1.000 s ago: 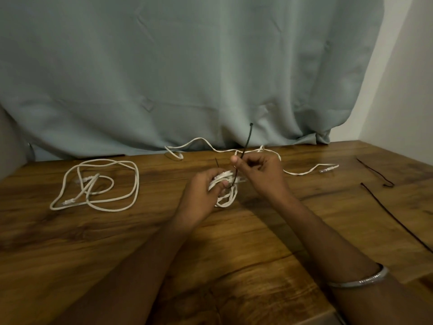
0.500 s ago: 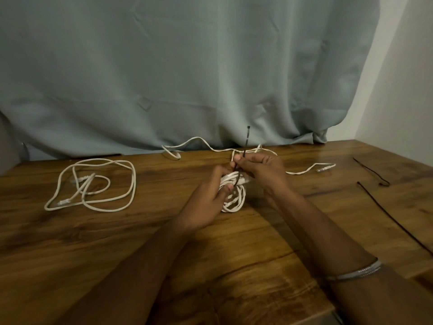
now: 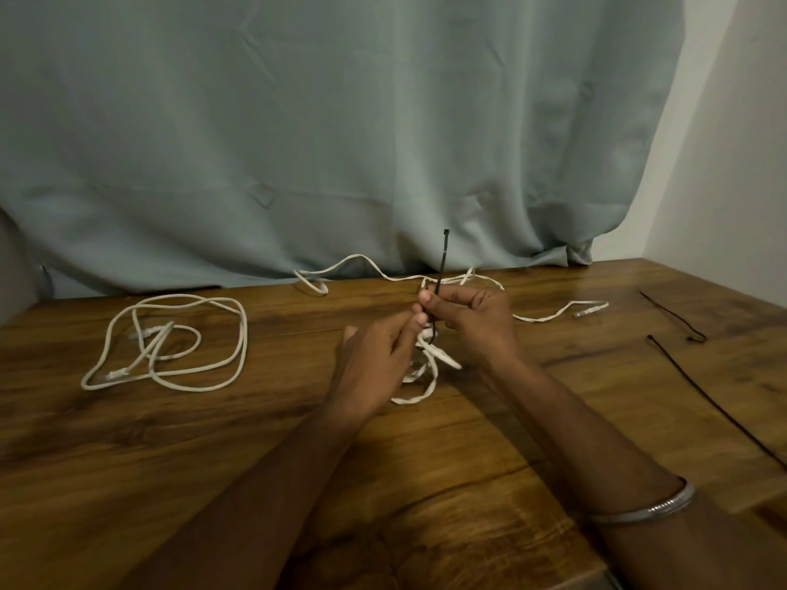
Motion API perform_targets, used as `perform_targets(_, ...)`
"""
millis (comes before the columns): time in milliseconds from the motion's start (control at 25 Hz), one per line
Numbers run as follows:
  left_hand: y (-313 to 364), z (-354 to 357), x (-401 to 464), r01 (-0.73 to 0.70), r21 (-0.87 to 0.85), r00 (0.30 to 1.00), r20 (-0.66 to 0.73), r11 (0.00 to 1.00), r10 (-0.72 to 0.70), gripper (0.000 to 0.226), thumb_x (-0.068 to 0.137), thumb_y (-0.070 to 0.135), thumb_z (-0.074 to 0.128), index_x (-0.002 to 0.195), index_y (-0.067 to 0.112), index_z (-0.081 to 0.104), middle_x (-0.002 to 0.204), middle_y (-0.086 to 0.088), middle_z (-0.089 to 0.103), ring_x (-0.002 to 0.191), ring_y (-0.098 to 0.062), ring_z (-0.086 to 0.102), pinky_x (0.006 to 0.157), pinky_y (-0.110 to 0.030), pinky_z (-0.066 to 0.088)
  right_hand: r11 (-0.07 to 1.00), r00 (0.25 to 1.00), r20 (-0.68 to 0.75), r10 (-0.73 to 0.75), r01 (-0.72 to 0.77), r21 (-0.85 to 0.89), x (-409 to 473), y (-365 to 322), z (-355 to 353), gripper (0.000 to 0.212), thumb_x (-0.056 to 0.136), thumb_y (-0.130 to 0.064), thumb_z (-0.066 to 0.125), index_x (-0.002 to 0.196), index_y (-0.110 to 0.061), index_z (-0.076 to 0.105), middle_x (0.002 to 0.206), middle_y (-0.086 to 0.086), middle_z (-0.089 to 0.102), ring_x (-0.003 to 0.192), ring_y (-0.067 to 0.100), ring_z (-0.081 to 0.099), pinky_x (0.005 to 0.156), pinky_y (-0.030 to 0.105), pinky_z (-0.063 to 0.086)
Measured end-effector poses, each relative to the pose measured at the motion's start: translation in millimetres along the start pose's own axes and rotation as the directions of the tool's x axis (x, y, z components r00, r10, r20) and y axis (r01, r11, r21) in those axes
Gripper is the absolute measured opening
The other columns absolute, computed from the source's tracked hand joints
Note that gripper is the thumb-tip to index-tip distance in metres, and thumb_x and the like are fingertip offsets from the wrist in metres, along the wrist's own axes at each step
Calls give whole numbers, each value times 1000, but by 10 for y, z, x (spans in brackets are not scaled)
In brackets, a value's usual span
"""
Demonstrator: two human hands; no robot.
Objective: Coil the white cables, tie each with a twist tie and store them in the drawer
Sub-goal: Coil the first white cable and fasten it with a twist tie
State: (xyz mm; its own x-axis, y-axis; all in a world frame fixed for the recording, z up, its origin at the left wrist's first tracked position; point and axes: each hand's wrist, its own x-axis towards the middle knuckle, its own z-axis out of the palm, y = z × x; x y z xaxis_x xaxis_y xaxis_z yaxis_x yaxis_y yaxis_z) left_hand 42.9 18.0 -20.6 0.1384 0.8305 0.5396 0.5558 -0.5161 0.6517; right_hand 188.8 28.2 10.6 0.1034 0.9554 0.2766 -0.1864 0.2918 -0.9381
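A small coil of white cable (image 3: pixel 426 368) hangs between my hands above the wooden table (image 3: pixel 213 440). My right hand (image 3: pixel 472 321) pinches a black tie (image 3: pixel 443 257) that loops round the coil, its long end sticking straight up. My left hand (image 3: pixel 379 359) pinches the same tie just below, fingers curled against the coil. A second white cable (image 3: pixel 170 338) lies loosely looped on the table at the left. A third white cable (image 3: pixel 549 317) trails along the back of the table behind my hands.
Two more black ties (image 3: pixel 673 317) (image 3: pixel 724 415) lie on the table at the right. A pale green curtain (image 3: pixel 340 142) hangs behind the table. A white wall (image 3: pixel 732 163) closes the right side. No drawer shows.
Both hands have lifted the coil a little. My left hand has shifted from gripping the coil's side to pinching the tie beside my right fingers. The coil now dangles looser below.
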Motion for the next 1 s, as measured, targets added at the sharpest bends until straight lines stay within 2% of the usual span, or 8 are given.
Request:
perform_targets(80, -47, 47, 13, 5, -52, 1000, 3, 999, -5, 39, 100, 61, 35, 103, 41, 67, 83, 18, 73, 86, -2, 66, 104, -51, 39, 1000, 1000, -1, -3, 3, 30, -13, 18, 20, 24, 89, 4, 72, 110, 16, 70, 82, 15, 76, 69, 13, 74, 63, 25, 60)
perform_targets(160, -79, 68, 32, 34, -138, 999, 26, 990, -31, 41, 96, 69, 35, 107, 45, 67, 90, 23, 73, 92, -4, 68, 102, -57, 44, 999, 999, -13, -41, 42, 22, -19, 38, 22, 21, 89, 6, 72, 108, 13, 72, 77, 9, 78, 69, 11, 75, 63, 22, 60)
perform_targets(280, -85, 55, 38, 63, -242, 996, 72, 968, -47, 43, 91, 75, 45, 107, 44, 70, 97, 19, 76, 101, -11, 70, 101, -61, 45, 995, 995, -5, -102, 102, 9, -16, 54, 36, 12, 88, 5, 73, 99, 3, 76, 78, 9, 79, 72, 13, 76, 68, 24, 62)
perform_targets(480, 13, -10, 27, 112, -404, 988, 143, 908, -59, 34, 87, 55, 64, 108, 31, 75, 101, 6, 79, 99, -18, 74, 95, -57, 54, 980, 981, -21, -194, 192, -59, -17, 90, 48, 12, 87, 3, 76, 99, 2, 77, 86, 15, 80, 76, 18, 77, 75, 30, 64)
perform_targets(600, 98, -33, 13, 132, -447, 973, 228, 885, -30, 32, 94, 39, 65, 123, 26, 69, 114, 4, 76, 107, -15, 72, 98, -52, 55, 963, 965, -42, -259, 254, -90, -5, 112, 27, 11, 87, 0, 78, 97, 2, 79, 84, 14, 80, 78, 19, 76, 76, 31, 63)
perform_targets(720, 115, -42, -8, 113, -433, 964, 265, 894, 6, 33, 99, 20, 63, 131, 21, 63, 120, 3, 74, 110, -11, 71, 100, -45, 56, 953, 957, -61, -284, 274, -129, 10, 123, 22, 10, 86, -1, 79, 97, 0, 80, 82, 11, 80, 77, 18, 77, 73, 29, 63)
perform_targets(920, 24, -15, -10, 8, -289, 971, 230, 957, 61, 33, 103, 25, 53, 135, 23, 59, 121, 6, 72, 110, -7, 68, 98, -43, 54, 952, 960, -44, -278, 269, -144, 1, 142, 5, 12, 88, -5, 79, 100, -2, 80, 85, 10, 81, 80, 19, 78, 73, 28, 62)
perform_targets(1000, -6, -15, -4, 17, -273, 974, 224, 962, 46, 35, 105, 24, 51, 140, 25, 56, 125, 8, 70, 112, -3, 66, 98, -33, 53, 952, 963, -23, -269, 263, -155, 4, 145, 4, 11, 88, -5, 78, 99, -4, 80, 86, 10, 81, 82, 20, 78, 74, 30, 63)
